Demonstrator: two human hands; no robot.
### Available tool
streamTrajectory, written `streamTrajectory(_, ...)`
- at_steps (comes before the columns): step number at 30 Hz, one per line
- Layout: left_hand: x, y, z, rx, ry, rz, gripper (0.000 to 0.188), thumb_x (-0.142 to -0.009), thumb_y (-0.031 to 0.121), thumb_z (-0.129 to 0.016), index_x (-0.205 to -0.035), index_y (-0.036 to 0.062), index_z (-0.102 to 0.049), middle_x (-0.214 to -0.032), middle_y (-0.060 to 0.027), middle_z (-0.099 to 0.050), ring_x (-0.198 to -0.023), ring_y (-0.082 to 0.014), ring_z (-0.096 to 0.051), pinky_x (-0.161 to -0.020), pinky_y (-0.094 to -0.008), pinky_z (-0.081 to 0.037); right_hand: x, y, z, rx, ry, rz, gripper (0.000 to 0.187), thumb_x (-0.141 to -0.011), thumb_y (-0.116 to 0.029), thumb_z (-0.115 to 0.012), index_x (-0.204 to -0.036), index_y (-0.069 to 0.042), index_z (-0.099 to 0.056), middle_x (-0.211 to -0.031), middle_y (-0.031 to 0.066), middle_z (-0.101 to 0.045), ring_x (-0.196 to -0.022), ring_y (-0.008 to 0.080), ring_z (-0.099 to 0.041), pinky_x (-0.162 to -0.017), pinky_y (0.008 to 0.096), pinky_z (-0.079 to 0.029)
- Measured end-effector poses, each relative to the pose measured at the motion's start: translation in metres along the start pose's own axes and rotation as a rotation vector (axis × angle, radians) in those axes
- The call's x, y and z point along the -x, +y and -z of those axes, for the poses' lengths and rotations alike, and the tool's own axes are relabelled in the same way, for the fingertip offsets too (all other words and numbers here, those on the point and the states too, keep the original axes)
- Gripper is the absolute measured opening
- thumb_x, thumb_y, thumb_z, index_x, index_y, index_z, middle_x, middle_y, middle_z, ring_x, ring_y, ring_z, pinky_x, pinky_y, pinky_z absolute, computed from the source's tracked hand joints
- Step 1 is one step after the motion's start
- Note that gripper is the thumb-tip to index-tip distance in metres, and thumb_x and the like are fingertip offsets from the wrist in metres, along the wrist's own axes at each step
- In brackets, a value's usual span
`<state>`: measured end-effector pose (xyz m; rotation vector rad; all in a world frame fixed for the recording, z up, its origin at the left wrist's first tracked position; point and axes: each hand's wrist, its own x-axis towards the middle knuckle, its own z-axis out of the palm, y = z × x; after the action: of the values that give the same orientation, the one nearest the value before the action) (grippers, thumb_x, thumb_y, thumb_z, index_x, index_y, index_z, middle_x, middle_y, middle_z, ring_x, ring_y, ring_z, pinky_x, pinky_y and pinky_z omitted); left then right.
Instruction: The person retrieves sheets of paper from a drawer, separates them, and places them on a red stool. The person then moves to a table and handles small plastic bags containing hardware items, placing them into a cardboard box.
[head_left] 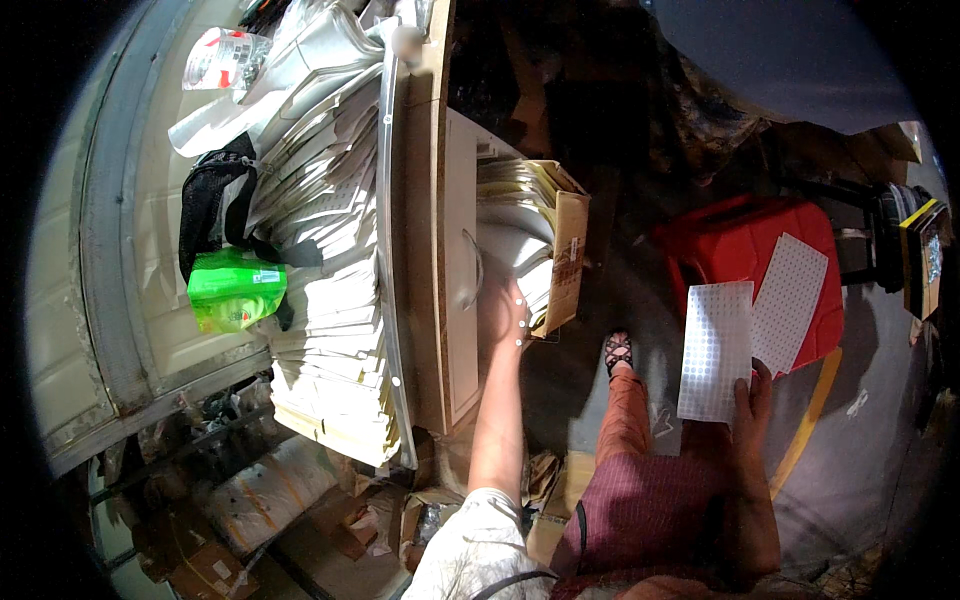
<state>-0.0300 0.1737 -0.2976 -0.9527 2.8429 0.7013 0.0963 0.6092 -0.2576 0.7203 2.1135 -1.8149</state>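
Observation:
My left hand point(503, 303) reaches to the near end of a cardboard box point(566, 262) packed with upright paper sheets point(515, 245). It touches the sheets, and its fingers are hidden among them and in glare. A few small white dots show along that hand's edge. Low on the right, my right hand point(752, 398) is closed on the lower corner of a white sheet with rows of round dots point(716, 350). Behind it, a second dotted sheet point(790, 300) lies on a red plastic stool point(715, 235).
At left, a long rack of stacked papers point(325, 300) runs along a wooden cabinet point(430, 200). A green pouch point(237, 290), black bag point(212, 205) and clear jar point(225, 60) lie beside the papers. Below are cartons and a wrapped roll point(270, 495). A yellow line point(808, 425) crosses the floor.

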Motion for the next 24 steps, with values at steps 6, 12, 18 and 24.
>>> streamTrajectory(6,-0.005,0.015,0.008,-0.056,-0.107,0.142,0.074,-0.092,0.039,-0.057,-0.151,-0.0006,-0.036,-0.149,-0.0295,-0.044,-0.137,-0.0456,-0.044,-0.114,-0.0496,-0.035,0.001,-0.009,-0.012,-0.055,0.002,-0.01,0.046,-0.103,-0.008,-0.054,-0.146,0.002,-0.041,-0.141,0.0204,-0.053,-0.131,0.0272,-0.051,-0.111,0.0393,-0.037)
streamTrajectory(12,-0.006,0.047,0.024,0.188,-0.139,0.148,0.077,-0.097,0.043,-0.054,-0.151,-0.0076,-0.032,-0.15,-0.0317,-0.042,-0.136,-0.0468,-0.045,-0.114,-0.0501,-0.035,0.001,0.004,-0.01,-0.022,0.036,0.055,0.047,-0.102,-0.006,-0.053,-0.147,0.002,-0.041,-0.143,0.0203,-0.052,-0.133,0.0281,-0.05,-0.112,0.0387,-0.036)
streamTrajectory(18,-0.015,0.017,0.007,-0.099,0.021,0.012,0.067,-0.102,0.04,-0.048,-0.15,-0.0048,-0.037,-0.15,-0.0316,-0.042,-0.137,-0.0459,-0.044,-0.113,-0.0505,-0.035,-0.003,-0.008,-0.016,0.003,0.032,0.085,0.046,-0.101,-0.009,-0.056,-0.145,0.001,-0.045,-0.139,0.019,-0.056,-0.13,0.0267,-0.052,-0.11,0.0385,-0.037)
streamTrajectory(24,0.008,-0.015,-0.011,0.064,-0.043,-0.019,0.061,-0.103,0.04,-0.048,-0.147,-0.0013,-0.043,-0.146,-0.0257,-0.047,-0.132,-0.0407,-0.048,-0.111,-0.0464,-0.037,-0.024,-0.069,-0.064,-0.227,-0.234,0.015,0.046,-0.098,-0.01,-0.062,-0.141,0.002,-0.051,-0.132,0.015,-0.061,-0.123,0.0229,-0.058,-0.106,0.0351,-0.043)
